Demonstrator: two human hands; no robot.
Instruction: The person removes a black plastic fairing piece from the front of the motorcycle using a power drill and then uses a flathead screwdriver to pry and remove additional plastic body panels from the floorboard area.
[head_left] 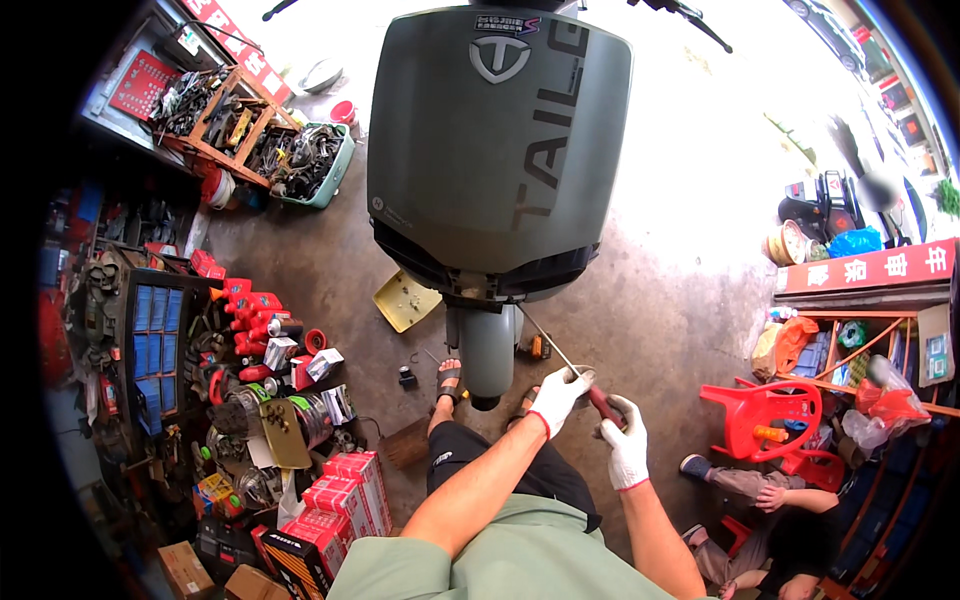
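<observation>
A grey-green scooter stands in front of me, its broad front panel (480, 140) above the front mudguard (487, 350). Both my hands wear white gloves with red cuffs. My left hand (560, 398) is closed round the thin metal shaft of a long screwdriver (545, 336), close to its dark red handle. My right hand (627, 448) grips the rear of that handle. The shaft slants up and left, and its tip reaches the underside of the front panel, right of the mudguard. What the tip touches there is too small to make out.
A yellow tray (422, 318) with small parts lies on the floor left of the wheel; a yellow-black power tool (541, 346) sits to its right. Red bottles and boxes (350, 490) crowd the left. A red plastic chair (735, 415) and a seated person (800, 530) are at right.
</observation>
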